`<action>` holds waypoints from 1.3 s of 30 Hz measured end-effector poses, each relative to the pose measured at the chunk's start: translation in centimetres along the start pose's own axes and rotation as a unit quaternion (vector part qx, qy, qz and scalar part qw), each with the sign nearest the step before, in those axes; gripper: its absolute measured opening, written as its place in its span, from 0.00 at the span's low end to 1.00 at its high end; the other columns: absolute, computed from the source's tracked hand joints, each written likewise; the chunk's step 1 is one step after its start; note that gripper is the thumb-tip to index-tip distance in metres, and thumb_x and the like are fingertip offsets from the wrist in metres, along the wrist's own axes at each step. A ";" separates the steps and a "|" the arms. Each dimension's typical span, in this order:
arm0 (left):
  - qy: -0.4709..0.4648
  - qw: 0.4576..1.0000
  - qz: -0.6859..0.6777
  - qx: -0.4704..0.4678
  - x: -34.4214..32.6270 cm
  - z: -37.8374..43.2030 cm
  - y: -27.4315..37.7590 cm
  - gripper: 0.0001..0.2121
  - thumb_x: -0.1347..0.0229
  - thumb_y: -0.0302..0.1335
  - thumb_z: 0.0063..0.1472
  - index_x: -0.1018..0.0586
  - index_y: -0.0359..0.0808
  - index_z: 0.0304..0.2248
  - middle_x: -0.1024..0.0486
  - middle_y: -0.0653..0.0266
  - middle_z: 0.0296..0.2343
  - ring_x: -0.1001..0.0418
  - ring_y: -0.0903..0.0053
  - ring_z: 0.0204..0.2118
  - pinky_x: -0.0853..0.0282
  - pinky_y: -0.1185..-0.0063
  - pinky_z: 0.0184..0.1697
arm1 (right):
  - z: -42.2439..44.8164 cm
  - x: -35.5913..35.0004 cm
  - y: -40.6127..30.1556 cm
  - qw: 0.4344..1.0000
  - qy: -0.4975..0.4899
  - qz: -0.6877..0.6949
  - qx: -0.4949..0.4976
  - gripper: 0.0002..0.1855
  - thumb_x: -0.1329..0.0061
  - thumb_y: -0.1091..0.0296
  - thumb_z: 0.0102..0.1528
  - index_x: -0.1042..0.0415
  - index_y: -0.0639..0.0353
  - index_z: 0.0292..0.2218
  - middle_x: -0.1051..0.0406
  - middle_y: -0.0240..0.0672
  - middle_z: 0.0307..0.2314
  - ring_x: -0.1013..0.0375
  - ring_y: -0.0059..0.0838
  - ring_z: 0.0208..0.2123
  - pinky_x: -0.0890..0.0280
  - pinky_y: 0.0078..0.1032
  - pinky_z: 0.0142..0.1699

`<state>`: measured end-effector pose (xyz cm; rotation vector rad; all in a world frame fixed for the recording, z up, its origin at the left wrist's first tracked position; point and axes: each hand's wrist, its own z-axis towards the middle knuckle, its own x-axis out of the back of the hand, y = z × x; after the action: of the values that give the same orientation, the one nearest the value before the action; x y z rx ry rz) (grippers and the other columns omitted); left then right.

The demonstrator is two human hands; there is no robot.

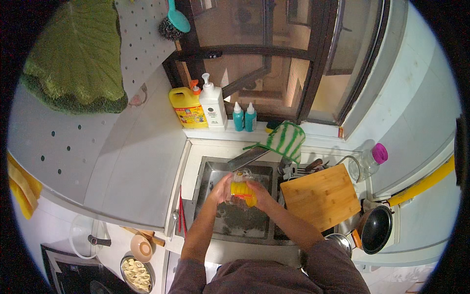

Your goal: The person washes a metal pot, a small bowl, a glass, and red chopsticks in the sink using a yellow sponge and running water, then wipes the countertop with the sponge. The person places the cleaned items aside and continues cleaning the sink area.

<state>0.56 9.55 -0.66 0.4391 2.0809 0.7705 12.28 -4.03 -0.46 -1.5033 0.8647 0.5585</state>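
Note:
Over the steel sink basin, my left hand grips the side of a clear container, which looks like glass or plastic. My right hand is closed around a yellow item with an orange-red part, pressed against that container. Whether the yellow item is a sponge, a cloth or a label is too blurred to settle. Both sets of fingertips are partly hidden. The faucet reaches over the basin just beyond my hands, with a green-and-white striped cloth draped at its base.
Right of the basin lean a wooden cutting board and a black pan. A lidded clear jar stands behind. Bottles line the windowsill. Red chopsticks lie left, near a plate of dumplings and a bowl.

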 end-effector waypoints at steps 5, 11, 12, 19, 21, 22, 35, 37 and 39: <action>0.038 0.961 -0.238 -0.138 -1.0 0.4 -3.6 0.26 0.60 0.49 0.57 0.35 0.36 0.45 0.33 0.58 0.42 0.35 0.66 0.43 0.42 0.70 0.48 | 1.0 -0.8 0.3 0.990 0.027 0.113 0.075 0.18 0.60 0.57 0.54 0.37 0.61 0.42 0.33 0.36 0.37 0.33 0.33 0.39 0.38 0.31 0.45; 0.228 0.911 -0.084 -0.333 -3.1 1.7 -7.7 0.24 0.61 0.41 0.60 0.38 0.27 0.46 0.37 0.52 0.44 0.40 0.61 0.48 0.48 0.72 0.52 | 2.1 0.3 1.9 0.978 0.134 0.119 0.108 0.16 0.63 0.61 0.56 0.40 0.63 0.42 0.35 0.38 0.36 0.34 0.33 0.39 0.38 0.29 0.45; 0.326 0.859 0.056 -0.390 -5.3 1.1 -7.6 0.23 0.61 0.38 0.60 0.38 0.26 0.45 0.38 0.51 0.45 0.42 0.60 0.49 0.49 0.72 0.53 | 2.2 0.8 2.3 0.978 0.141 0.102 0.116 0.16 0.63 0.61 0.56 0.39 0.63 0.42 0.35 0.38 0.36 0.34 0.33 0.39 0.38 0.29 0.44; 0.334 0.639 0.585 -0.372 -7.6 -2.9 -2.2 0.17 0.54 0.33 0.55 0.33 0.27 0.40 0.33 0.44 0.37 0.36 0.50 0.41 0.40 0.69 0.44 | 1.7 1.3 2.2 0.985 0.067 0.128 0.092 0.16 0.55 0.62 0.50 0.35 0.62 0.38 0.32 0.38 0.35 0.32 0.33 0.37 0.36 0.28 0.42; 0.294 0.698 0.598 -0.263 -7.6 -2.2 -0.6 0.18 0.53 0.35 0.54 0.31 0.27 0.38 0.30 0.46 0.32 0.32 0.52 0.35 0.36 0.69 0.39 | 1.4 2.2 1.9 0.989 0.067 0.104 0.076 0.16 0.56 0.64 0.50 0.36 0.63 0.40 0.33 0.38 0.35 0.32 0.33 0.37 0.35 0.28 0.41; 0.277 0.711 0.608 -0.219 -6.8 -1.3 0.0 0.18 0.51 0.37 0.53 0.29 0.27 0.36 0.28 0.48 0.30 0.30 0.55 0.33 0.34 0.70 0.36 | 1.3 2.0 1.9 0.991 0.066 0.095 0.064 0.17 0.56 0.65 0.50 0.36 0.63 0.41 0.33 0.38 0.35 0.31 0.34 0.37 0.35 0.28 0.41; 0.090 0.969 0.225 -0.047 0.9 -0.4 -0.9 0.23 0.53 0.43 0.55 0.34 0.36 0.45 0.32 0.63 0.39 0.32 0.74 0.40 0.37 0.76 0.42 | 0.8 -0.3 0.1 0.945 0.038 -0.324 0.035 0.13 0.61 0.65 0.54 0.34 0.63 0.37 0.31 0.39 0.29 0.31 0.32 0.33 0.35 0.28 0.36; 0.118 0.927 0.336 -0.119 -0.1 -2.2 -0.9 0.23 0.52 0.43 0.54 0.35 0.37 0.45 0.32 0.66 0.40 0.32 0.74 0.39 0.37 0.75 0.41 | 0.5 -1.5 -1.4 0.794 -0.009 -0.598 0.110 0.12 0.62 0.66 0.53 0.33 0.64 0.35 0.31 0.43 0.27 0.30 0.36 0.31 0.36 0.31 0.36; 0.093 0.926 0.307 -0.199 -0.6 -1.9 -0.2 0.24 0.51 0.45 0.52 0.34 0.36 0.44 0.30 0.63 0.35 0.31 0.71 0.36 0.36 0.75 0.39 | 0.6 -1.0 -1.5 0.758 -0.066 -0.632 0.147 0.12 0.62 0.65 0.52 0.33 0.64 0.35 0.31 0.45 0.26 0.31 0.39 0.30 0.37 0.33 0.35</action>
<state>-0.65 8.34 0.40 0.8254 1.8858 1.6227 12.95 -3.27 1.20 -1.3711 -0.2922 -0.4739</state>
